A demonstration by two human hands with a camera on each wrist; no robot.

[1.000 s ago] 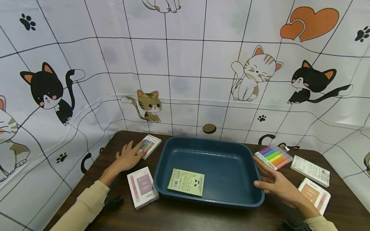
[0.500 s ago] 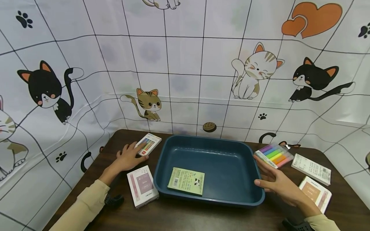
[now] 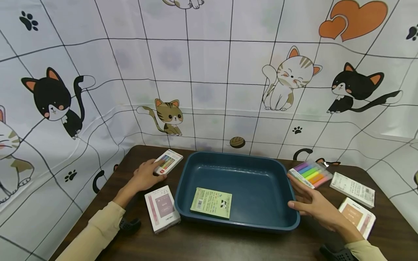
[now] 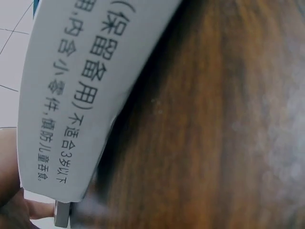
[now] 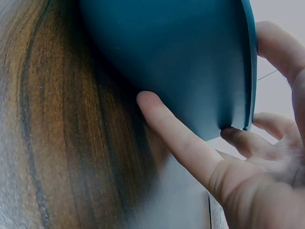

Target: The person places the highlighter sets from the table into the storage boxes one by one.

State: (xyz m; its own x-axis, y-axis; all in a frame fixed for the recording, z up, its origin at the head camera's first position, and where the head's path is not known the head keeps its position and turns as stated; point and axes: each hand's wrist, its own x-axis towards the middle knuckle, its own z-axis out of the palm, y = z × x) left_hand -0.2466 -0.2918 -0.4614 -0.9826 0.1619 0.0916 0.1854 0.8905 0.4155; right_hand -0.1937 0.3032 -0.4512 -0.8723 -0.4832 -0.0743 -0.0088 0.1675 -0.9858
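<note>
Six packs on my table (image 3: 235,246), and only the green pack (image 3: 211,203) is inside the blue tray (image 3: 261,170), lying flat toward the front left. I figure the tray's in the middle so either arm can get at it, with the colored-stick box (image 3: 170,161) and the mauve box (image 3: 163,209) off its left side, and the highlighters (image 3: 311,174), the pale box (image 3: 354,189) and the tan box (image 3: 354,214) off its right. My hands are well apart. My left hand (image 3: 144,177) is on the colored-stick box near the tray's far left corner, thumb at the near end and bent fingers over the left edge, so basically a pinch, but I can't tell how firm. My right hand (image 3: 316,204) has the tray's right wall between thumb and fingers, fingers loosely spread along the outside, probably to stop it sliding. The highlighters sit right by those fingertips; can't tell if they touch.
</note>
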